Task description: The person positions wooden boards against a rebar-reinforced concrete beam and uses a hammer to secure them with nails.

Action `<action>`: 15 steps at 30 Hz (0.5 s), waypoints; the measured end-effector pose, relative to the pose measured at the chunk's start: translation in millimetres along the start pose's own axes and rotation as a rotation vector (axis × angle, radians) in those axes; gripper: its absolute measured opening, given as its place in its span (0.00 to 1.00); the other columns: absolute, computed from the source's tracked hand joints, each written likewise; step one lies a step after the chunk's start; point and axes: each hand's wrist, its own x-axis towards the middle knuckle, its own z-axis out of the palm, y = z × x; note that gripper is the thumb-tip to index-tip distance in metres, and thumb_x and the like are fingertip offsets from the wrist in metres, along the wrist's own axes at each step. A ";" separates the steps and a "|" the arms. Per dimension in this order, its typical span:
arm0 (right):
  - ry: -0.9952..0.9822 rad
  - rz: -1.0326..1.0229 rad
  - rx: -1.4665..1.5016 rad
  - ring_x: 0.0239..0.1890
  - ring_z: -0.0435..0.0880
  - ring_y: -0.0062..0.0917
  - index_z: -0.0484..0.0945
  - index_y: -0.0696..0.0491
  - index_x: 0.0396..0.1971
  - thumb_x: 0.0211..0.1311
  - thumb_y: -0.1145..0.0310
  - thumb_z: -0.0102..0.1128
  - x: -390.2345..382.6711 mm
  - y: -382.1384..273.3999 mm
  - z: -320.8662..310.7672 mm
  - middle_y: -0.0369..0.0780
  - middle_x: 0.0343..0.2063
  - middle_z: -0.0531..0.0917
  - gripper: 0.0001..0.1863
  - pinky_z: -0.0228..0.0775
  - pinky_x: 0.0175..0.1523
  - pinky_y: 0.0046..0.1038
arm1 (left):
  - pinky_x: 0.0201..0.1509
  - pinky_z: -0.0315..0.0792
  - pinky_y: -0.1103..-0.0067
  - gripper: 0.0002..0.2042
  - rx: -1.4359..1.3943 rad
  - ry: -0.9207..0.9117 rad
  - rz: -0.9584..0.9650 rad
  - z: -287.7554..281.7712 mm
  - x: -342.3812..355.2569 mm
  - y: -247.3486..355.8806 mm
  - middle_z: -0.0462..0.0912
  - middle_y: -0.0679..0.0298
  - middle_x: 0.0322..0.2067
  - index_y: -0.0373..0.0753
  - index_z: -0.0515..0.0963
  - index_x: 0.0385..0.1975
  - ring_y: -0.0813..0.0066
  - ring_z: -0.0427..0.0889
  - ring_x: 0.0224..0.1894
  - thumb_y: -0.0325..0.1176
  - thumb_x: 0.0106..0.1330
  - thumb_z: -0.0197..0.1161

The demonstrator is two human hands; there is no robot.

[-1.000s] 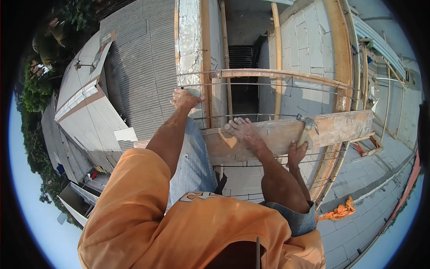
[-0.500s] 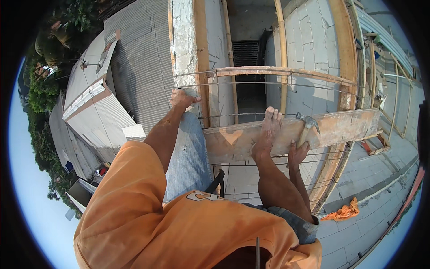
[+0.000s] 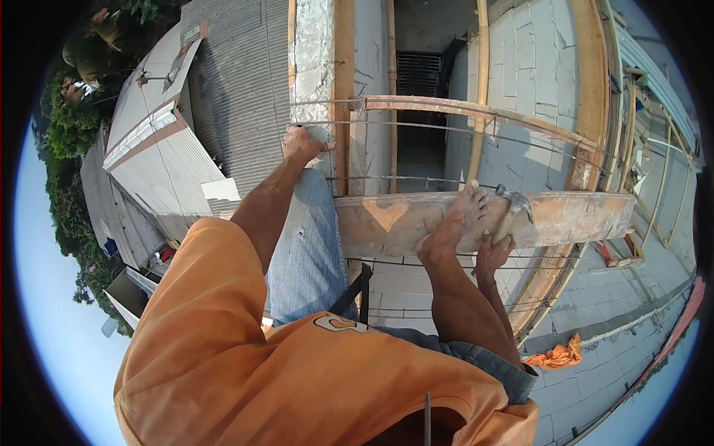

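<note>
In the head view, my only 1, the bare foot (image 3: 455, 223) has swung round and shifted right along the plank (image 3: 584, 215) since 1 second ago, so its toes now point up beside the hammer (image 3: 513, 199). Both hands keep roughly the places they had.

From my remote seat I see the left hand (image 3: 303, 143) resting unclenched on the rough concrete beam (image 3: 311, 59), thumb spread toward the timber strip (image 3: 343, 59) along the beam's right side; how firmly it presses I cannot tell. The right hand (image 3: 493, 254) is wrapped around the hammer's handle, down at the plank's lower edge. The hammer's head sits by the upper edge, claw to the right, its handle slanting across the board's face (whether my wearer's knuckles also touch the wood, I cannot make out).

The plank runs crosswise from beside the denim-clad leg (image 3: 309, 238) to the right, with a pale orange patch (image 3: 385, 214) near its left end. Beyond it, thin steel bars (image 3: 439, 128) cross the opening beside a block wall (image 3: 524, 67). An orange cloth (image 3: 559, 353) lies at lower right, and a corrugated roof (image 3: 245, 97) spreads at upper left.
</note>
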 end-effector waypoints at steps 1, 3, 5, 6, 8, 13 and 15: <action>-0.010 -0.005 -0.006 0.70 0.60 0.44 0.61 0.53 0.62 0.54 0.69 0.64 1.0 -2.1 -1.5 0.48 0.64 0.67 0.35 0.48 0.75 0.39 | 0.68 0.68 0.66 0.59 0.014 0.026 0.021 1.1 -0.6 -0.5 0.69 0.39 0.61 0.22 0.57 0.61 0.46 0.69 0.66 0.53 0.36 0.86; -0.021 -0.022 0.072 0.70 0.60 0.44 0.61 0.53 0.62 0.56 0.69 0.62 1.7 -4.8 -5.9 0.48 0.64 0.67 0.33 0.49 0.75 0.39 | 0.68 0.67 0.66 0.59 0.032 0.073 0.030 2.5 -1.9 -1.6 0.69 0.40 0.61 0.22 0.56 0.62 0.47 0.69 0.66 0.54 0.36 0.86; -0.049 -0.028 -0.029 0.69 0.61 0.44 0.62 0.53 0.62 0.58 0.69 0.60 3.1 -6.9 -9.1 0.48 0.64 0.67 0.32 0.49 0.75 0.39 | 0.68 0.67 0.65 0.61 0.034 0.110 0.011 4.5 -2.5 -2.7 0.69 0.41 0.61 0.22 0.56 0.63 0.48 0.68 0.67 0.55 0.35 0.86; -0.057 -0.084 -0.108 0.69 0.61 0.44 0.62 0.53 0.62 0.59 0.68 0.58 3.6 -7.2 -10.4 0.48 0.64 0.67 0.31 0.49 0.75 0.39 | 0.68 0.67 0.65 0.61 0.025 0.099 0.009 6.4 -2.5 -3.1 0.69 0.41 0.61 0.22 0.56 0.63 0.48 0.67 0.67 0.55 0.35 0.85; -0.075 -0.050 -0.048 0.69 0.61 0.44 0.62 0.53 0.63 0.60 0.68 0.56 3.4 -7.7 -10.9 0.48 0.64 0.67 0.29 0.49 0.74 0.39 | 0.69 0.66 0.64 0.61 0.001 0.109 0.009 9.1 -2.1 -4.9 0.69 0.41 0.61 0.22 0.56 0.63 0.47 0.66 0.67 0.56 0.36 0.85; -0.130 -0.034 -0.065 0.69 0.61 0.44 0.62 0.53 0.63 0.65 0.67 0.50 3.2 -7.9 -8.2 0.49 0.64 0.67 0.26 0.49 0.74 0.39 | 0.67 0.68 0.65 0.61 0.010 0.077 0.103 -2.0 -8.9 -11.3 0.66 0.36 0.63 0.18 0.55 0.63 0.46 0.68 0.66 0.58 0.38 0.83; -0.161 -0.028 -0.067 0.69 0.61 0.44 0.63 0.53 0.63 0.67 0.67 0.48 6.1 -8.0 -6.9 0.49 0.64 0.67 0.24 0.50 0.74 0.39 | 0.65 0.70 0.64 0.63 0.085 -0.159 0.179 -26.4 -9.8 -13.1 0.67 0.32 0.62 0.17 0.53 0.66 0.44 0.72 0.64 0.62 0.42 0.79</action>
